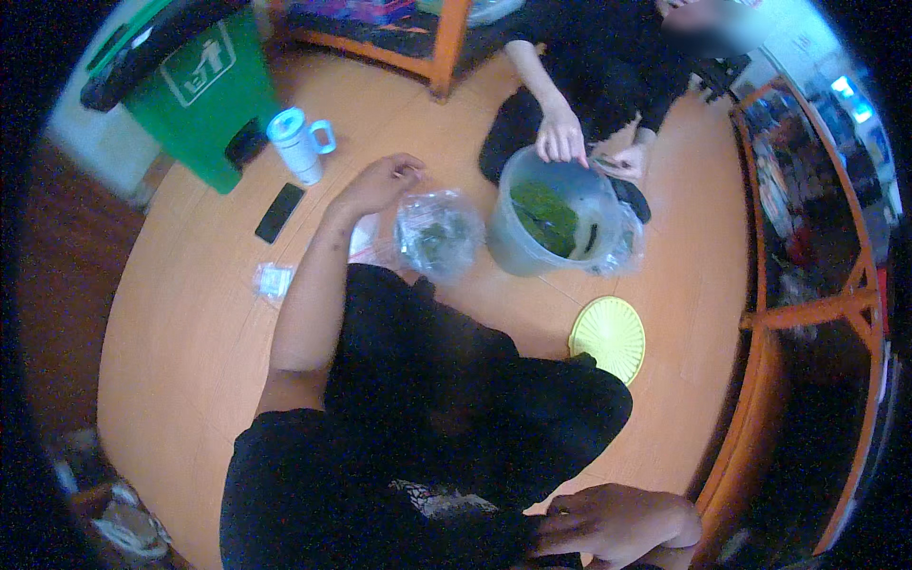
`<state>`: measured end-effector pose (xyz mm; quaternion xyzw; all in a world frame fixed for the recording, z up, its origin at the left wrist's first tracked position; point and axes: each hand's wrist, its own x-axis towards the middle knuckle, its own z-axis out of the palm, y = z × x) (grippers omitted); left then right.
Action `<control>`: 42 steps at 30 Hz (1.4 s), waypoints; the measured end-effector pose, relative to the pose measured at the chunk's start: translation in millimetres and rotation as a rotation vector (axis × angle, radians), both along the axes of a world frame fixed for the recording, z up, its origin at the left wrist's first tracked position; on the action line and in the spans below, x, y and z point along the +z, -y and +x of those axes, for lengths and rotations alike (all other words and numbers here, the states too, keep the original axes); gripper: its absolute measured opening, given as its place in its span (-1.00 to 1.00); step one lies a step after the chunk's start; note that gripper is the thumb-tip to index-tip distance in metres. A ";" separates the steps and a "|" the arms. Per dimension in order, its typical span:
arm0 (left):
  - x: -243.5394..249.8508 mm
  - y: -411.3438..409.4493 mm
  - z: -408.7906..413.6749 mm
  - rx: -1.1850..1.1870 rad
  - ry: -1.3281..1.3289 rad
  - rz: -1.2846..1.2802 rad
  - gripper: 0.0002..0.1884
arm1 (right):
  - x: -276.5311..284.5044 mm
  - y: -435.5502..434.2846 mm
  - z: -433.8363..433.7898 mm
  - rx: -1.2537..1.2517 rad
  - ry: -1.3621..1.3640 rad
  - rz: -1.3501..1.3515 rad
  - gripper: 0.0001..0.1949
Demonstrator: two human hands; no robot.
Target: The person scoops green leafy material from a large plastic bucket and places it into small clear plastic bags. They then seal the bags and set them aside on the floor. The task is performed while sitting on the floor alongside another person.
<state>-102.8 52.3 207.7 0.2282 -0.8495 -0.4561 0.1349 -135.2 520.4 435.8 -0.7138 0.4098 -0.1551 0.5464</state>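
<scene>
My left hand (388,182) reaches forward with its fingers curled, just beyond a clear plastic bag (434,235) that has something green inside. I cannot tell whether anything is between those fingers. My right hand (616,524) is low at the right, against my dark clothing, its fingertips partly hidden. Ahead, a translucent plastic bucket (516,246) tilts on the floor with green leafy matter (545,217) inside. Another person's hand (559,135) grips its rim, and their other hand (627,160) is beside it. A round yellow ribbed lid (609,338) lies to the right.
On the wood-toned floor (192,320), left of my arm, are a black phone (280,212), a light-blue handled tumbler (296,146) and a small clear packet (274,281). A green bin (206,107) stands at upper left. Wood-framed shelving (812,310) borders the right.
</scene>
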 end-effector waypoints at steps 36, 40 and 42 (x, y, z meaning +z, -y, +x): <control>-196.6 -60.3 214.2 0.333 0.582 -0.694 -0.82 | -119.0 87.2 -15.3 -0.349 -0.041 0.071 -0.42; -188.3 -54.7 208.8 0.435 0.545 -0.551 -0.82 | -129.7 80.3 -19.0 -0.386 -0.086 0.038 -0.46; -177.9 -52.3 206.4 0.572 0.385 -0.342 -0.82 | -131.9 76.7 -23.0 -0.450 -0.054 0.076 -0.51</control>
